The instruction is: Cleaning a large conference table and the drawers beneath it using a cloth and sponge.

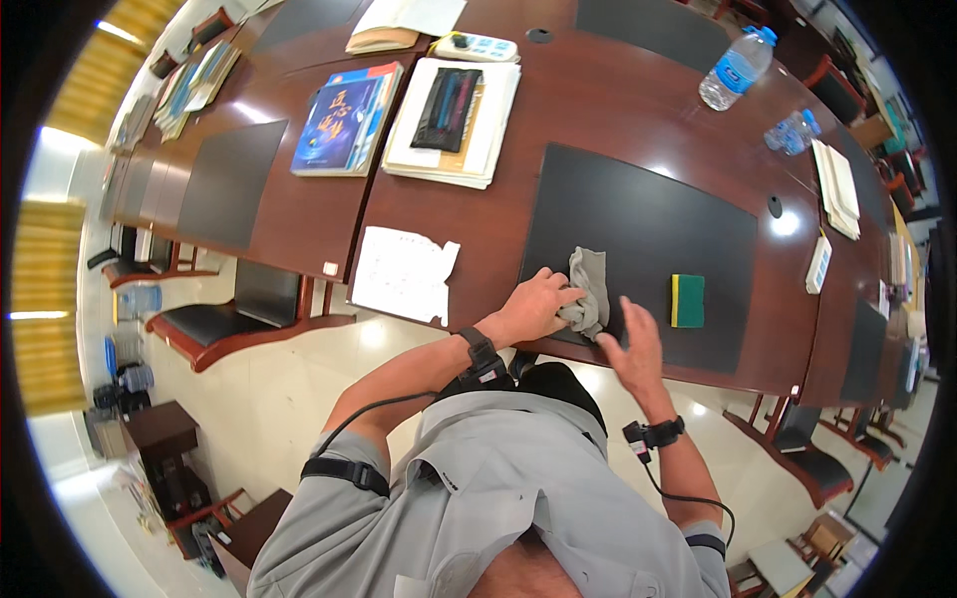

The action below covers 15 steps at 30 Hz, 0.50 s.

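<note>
A crumpled, partly twisted grey cloth [591, 288] lies on the black desk pad [643, 205] at the table's near edge. My left hand [534, 305] grips the lower left part of that cloth, its fingers curled over the fabric. Just right of the cloth, my right hand [635, 347] has its thumb and fingers spread, with nothing between them. The thumb tip comes close to the cloth's lower end; whether it touches is hard to tell. Farther right on the pad rests a green and yellow scouring sponge [688, 301].
A torn sheet of paper [404, 275] lies left of the pad. Behind it are a paper stack [493, 142] topped by a dark pencil case [446, 110], several books [336, 123] and a power strip [477, 47]. Two plastic bottles, one upright [736, 69] and one lying [792, 133], are at far right.
</note>
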Available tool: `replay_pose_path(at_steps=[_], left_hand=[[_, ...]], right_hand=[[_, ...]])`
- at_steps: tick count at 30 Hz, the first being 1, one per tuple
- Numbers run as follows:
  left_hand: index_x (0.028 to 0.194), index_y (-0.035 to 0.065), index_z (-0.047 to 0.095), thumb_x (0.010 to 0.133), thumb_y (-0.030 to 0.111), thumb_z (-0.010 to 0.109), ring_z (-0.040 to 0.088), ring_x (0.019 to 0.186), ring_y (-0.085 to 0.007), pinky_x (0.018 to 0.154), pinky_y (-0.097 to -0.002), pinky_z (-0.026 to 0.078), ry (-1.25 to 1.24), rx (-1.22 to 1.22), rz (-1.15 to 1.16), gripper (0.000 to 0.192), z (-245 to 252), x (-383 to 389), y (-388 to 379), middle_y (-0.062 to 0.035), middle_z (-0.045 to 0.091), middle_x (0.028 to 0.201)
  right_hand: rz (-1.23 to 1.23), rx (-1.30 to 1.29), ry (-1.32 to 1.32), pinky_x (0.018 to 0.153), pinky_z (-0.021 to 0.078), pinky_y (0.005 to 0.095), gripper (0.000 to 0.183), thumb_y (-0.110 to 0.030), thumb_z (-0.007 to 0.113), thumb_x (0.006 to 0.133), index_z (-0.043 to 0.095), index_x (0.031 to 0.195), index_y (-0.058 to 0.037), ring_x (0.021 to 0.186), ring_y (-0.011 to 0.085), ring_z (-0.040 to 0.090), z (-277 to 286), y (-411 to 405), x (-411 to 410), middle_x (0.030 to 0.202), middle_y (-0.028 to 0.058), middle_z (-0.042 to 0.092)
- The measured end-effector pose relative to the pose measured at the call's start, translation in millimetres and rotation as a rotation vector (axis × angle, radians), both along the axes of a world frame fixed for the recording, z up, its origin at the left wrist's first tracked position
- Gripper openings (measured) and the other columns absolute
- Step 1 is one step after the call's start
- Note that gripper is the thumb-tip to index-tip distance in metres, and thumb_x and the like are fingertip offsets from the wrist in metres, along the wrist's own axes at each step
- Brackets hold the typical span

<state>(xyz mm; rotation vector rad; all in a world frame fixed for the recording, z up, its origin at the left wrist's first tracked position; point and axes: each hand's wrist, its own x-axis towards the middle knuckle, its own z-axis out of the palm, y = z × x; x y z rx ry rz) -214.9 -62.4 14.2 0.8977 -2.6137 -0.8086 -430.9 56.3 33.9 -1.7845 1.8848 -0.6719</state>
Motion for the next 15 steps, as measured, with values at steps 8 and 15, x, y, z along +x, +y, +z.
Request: replay_pose_path(at_steps=[8,15], left_hand=[[0.129,-0.0004,0.063,0.077,0.019,0.074,0.068,0.101,-0.0272,0.093,-0.0359,0.051,0.245,0.696,0.357,0.056,8.0,61.5,6.0,-0.0171,0.070,0.115],[0.135,-0.0004,0.056,0.081,0.023,0.074,0.065,0.105,-0.0220,0.093,-0.0344,0.051,0.324,0.679,0.384,0.061,25.7,114.6,0.8,-0.0161,0.067,0.119]], right_hand=[[0.263,0.082,-0.203,0.112,0.0367,0.0467,0.099,-0.031,0.084,0.075,0.031,0.153,-0.0003,0.135,0.0414,0.041,-7.0,-54.3,83.0,0.146,0.0241,0.043],[0.243,-0.019,-0.291,0.101,0.0441,0.0487,0.071,-0.018,0.078,0.076,0.050,0.140,-0.0071,0.122,0.0418,0.052,-16.8,-75.0,140.0,0.130,0.0178,0.055]])
